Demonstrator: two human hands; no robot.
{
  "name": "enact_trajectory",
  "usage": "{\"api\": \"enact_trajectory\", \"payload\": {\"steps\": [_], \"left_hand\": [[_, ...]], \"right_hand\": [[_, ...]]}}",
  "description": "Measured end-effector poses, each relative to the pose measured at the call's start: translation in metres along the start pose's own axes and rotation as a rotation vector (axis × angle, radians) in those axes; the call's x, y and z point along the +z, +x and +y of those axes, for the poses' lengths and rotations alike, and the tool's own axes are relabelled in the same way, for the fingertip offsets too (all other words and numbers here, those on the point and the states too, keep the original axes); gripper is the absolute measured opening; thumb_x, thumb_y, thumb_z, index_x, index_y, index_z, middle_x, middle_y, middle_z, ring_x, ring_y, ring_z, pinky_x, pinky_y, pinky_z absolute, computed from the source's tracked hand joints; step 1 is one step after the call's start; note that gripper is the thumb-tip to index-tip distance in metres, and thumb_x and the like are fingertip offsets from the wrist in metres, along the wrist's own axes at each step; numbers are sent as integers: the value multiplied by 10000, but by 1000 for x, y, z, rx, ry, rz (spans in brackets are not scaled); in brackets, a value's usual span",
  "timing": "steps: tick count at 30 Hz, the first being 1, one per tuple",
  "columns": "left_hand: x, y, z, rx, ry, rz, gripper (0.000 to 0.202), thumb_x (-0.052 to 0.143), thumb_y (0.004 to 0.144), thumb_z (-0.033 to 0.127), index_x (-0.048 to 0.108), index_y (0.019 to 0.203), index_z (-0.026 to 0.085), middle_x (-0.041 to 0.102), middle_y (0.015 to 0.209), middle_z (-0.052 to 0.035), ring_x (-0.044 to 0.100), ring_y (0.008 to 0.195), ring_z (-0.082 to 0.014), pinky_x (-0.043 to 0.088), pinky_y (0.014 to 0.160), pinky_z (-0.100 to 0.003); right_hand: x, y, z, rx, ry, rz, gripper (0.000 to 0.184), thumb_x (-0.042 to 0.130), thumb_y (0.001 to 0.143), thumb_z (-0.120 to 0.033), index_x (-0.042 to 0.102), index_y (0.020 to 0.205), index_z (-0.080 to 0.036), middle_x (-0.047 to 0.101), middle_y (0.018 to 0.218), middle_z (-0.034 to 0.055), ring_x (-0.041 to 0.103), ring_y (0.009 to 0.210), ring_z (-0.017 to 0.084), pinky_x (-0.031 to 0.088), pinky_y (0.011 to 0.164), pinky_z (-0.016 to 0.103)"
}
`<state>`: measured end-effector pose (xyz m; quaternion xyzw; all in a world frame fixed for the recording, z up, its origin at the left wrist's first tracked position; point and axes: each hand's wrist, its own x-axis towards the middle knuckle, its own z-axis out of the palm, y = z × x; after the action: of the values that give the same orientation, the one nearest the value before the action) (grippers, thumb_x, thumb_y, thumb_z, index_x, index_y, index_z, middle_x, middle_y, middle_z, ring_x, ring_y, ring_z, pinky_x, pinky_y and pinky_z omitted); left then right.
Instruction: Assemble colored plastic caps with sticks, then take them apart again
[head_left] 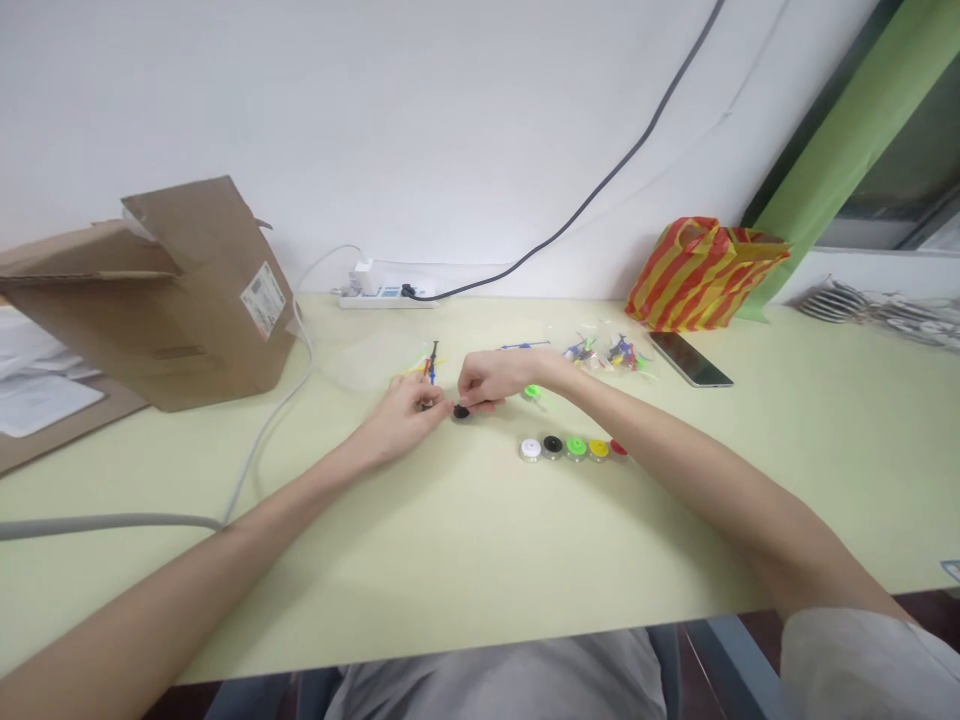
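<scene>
My right hand (495,378) reaches in from the right with its fingers closed, the fingertips on a small black round piece (461,412) on the table. Beside it, my left hand (405,415) has thumb and fingers drawn together in a pinch; a small dark bit shows there, too hidden to name. Just behind the left hand are thin coloured plastic parts (432,362). In front of my right forearm sits a row of small round pieces with clear bases: white (531,450), black (553,446), green (576,448), yellow (598,450) and red (618,448), the red partly covered.
Behind my right wrist lie another green piece (532,393), a blue stick-like part (525,346) and clear bags of coloured parts (611,352). A phone (690,360) and striped bag (701,275) are right. Left stand a cardboard box (202,320) and white cable (262,440); a power strip (386,297) lies behind.
</scene>
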<state>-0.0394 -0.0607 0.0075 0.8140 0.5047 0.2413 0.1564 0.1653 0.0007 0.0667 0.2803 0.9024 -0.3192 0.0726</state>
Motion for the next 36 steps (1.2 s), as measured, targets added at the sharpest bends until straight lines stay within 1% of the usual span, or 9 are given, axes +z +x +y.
{"api": "enact_trajectory", "payload": {"steps": [6, 11, 13, 16, 18, 20, 24, 29, 36], "left_hand": [[0, 3, 0, 81, -1, -34, 383, 512, 933, 456, 686, 682, 223, 659, 728, -43, 547, 889, -264, 451, 804, -360], [-2, 8, -1, 128, -7, -116, 401, 481, 941, 441, 637, 652, 212, 596, 646, -15, 494, 703, -199, 411, 697, -327], [-2, 8, -3, 138, 30, -103, 406, 474, 948, 443, 644, 660, 212, 577, 679, -22, 497, 707, -200, 425, 729, -338], [-2, 5, -5, 157, 119, -48, 399, 474, 956, 441, 701, 708, 226, 595, 814, -62, 543, 861, -251, 451, 861, -404], [-2, 2, -6, 151, 136, -41, 375, 488, 956, 436, 740, 764, 235, 618, 920, -88, 545, 963, -285, 455, 912, -448], [-2, 0, -7, 131, 117, -44, 340, 506, 954, 428, 768, 843, 242, 634, 1017, -105, 534, 1038, -307, 462, 926, -466], [-4, -2, -4, 112, 84, -63, 307, 504, 957, 380, 778, 921, 246, 648, 1114, -107, 516, 1096, -314, 453, 959, -474], [-8, -4, 5, 143, 94, -89, 344, 454, 973, 361, 762, 886, 235, 658, 1098, -93, 512, 1045, -295, 444, 944, -452], [-9, -1, 3, 203, 38, -51, 365, 432, 991, 376, 726, 849, 214, 658, 1006, -81, 519, 979, -266, 423, 916, -417]], "right_hand": [[5, 5, -3, 143, -42, 7, 175, 566, 846, -163, 715, 764, -122, 701, 685, 19, 552, 588, 114, 416, 600, 240], [7, 9, -11, 239, -99, 15, 169, 575, 808, -158, 735, 762, -125, 741, 743, 62, 586, 602, 137, 418, 576, 253], [7, 11, -17, 272, -148, 17, 173, 581, 816, -176, 726, 731, -134, 748, 766, 73, 595, 608, 143, 419, 575, 256], [7, 10, -25, 297, -226, 27, 168, 589, 843, -180, 716, 740, -143, 753, 786, 80, 618, 624, 153, 421, 583, 259], [7, 7, -29, 271, -292, 78, 130, 607, 858, -171, 732, 833, -153, 763, 838, 82, 637, 662, 165, 407, 582, 259], [7, 6, -30, 181, -344, 124, 106, 645, 867, -177, 736, 920, -164, 768, 933, 87, 651, 729, 172, 397, 590, 254], [9, 8, -28, 14, -356, 141, 51, 686, 873, -189, 702, 900, -148, 756, 944, 79, 639, 760, 160, 389, 612, 245], [11, 10, -28, -48, -425, 127, 68, 640, 855, -180, 656, 795, -153, 723, 851, 69, 593, 700, 166, 347, 587, 274], [8, 5, -30, -64, -429, 137, 96, 596, 814, -135, 574, 729, -173, 647, 756, 43, 507, 638, 151, 323, 583, 285]]}}
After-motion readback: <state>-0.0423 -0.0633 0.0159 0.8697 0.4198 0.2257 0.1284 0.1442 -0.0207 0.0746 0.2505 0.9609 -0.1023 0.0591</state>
